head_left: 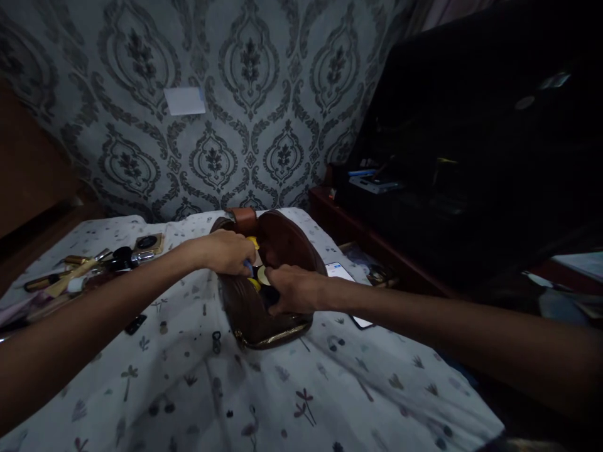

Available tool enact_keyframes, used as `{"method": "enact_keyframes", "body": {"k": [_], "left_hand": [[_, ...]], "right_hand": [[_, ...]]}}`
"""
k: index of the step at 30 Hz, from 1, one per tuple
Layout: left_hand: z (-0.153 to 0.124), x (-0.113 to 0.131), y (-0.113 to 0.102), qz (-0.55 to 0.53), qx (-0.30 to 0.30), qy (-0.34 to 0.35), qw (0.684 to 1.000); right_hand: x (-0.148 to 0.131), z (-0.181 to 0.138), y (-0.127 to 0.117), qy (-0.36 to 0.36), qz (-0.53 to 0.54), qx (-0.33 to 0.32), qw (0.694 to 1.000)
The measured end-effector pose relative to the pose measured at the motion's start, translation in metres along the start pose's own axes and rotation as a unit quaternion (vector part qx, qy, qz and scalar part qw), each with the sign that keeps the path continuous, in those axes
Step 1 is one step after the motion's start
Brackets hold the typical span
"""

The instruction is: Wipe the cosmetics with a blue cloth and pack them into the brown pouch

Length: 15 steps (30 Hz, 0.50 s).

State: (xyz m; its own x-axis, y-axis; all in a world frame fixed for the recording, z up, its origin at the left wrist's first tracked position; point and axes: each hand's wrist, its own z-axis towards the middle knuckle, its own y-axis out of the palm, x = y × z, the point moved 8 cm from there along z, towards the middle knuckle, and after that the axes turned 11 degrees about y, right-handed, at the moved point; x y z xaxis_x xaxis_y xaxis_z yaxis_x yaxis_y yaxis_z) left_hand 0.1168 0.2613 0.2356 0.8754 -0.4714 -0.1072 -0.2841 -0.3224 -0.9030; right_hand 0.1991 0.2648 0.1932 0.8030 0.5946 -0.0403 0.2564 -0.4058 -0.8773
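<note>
A brown leather zip bag [233, 301] stands open on the bed, its lid tilted back and its gold zipper along the front edge. My left hand [228, 252] reaches over its left side, fingers curled down on something bluish that is mostly hidden. My right hand [298, 289] is in the bag's opening from the right, fingers bent around something I cannot make out. A pale round item [262, 275] touches or lies just beside its fingertips. Yellow items [254, 241] and dark contents show between my hands.
Makeup items [89, 270], a compact [148, 242] and a small black item [135, 324] lie left on the patterned sheet [188, 383]. A phone [340, 272] with a lit screen is right of the bag. A dark red ledge [377, 242] and large black panel [471, 157] border the right.
</note>
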Motion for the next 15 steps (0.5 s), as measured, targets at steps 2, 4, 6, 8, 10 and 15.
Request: {"method": "enact_keyframes", "body": {"k": [2, 4, 6, 8, 10, 15], "left_hand": [[0.005, 0.003, 0.003, -0.005, -0.029, 0.012, 0.999], [0.011, 0.005, 0.005, -0.008, -0.057, 0.019, 0.998], [0.016, 0.007, 0.009, -0.014, -0.083, 0.02, 0.996], [0.022, 0.01, 0.014, -0.017, -0.11, 0.024, 0.994], [0.027, 0.011, 0.019, -0.006, -0.125, 0.019, 0.992], [0.034, 0.014, 0.026, 0.002, -0.114, 0.022, 0.993]], "right_hand": [[0.001, 0.0, 0.002, 0.004, 0.009, 0.001, 1.0], [0.0, -0.001, 0.004, -0.005, 0.019, 0.006, 1.0], [-0.002, -0.002, 0.004, -0.022, 0.026, 0.016, 0.999], [-0.003, -0.002, 0.005, -0.035, 0.026, 0.027, 0.999], [-0.003, -0.001, 0.005, -0.041, 0.019, 0.033, 0.998], [-0.004, -0.003, 0.004, -0.037, 0.003, 0.036, 0.999]]}}
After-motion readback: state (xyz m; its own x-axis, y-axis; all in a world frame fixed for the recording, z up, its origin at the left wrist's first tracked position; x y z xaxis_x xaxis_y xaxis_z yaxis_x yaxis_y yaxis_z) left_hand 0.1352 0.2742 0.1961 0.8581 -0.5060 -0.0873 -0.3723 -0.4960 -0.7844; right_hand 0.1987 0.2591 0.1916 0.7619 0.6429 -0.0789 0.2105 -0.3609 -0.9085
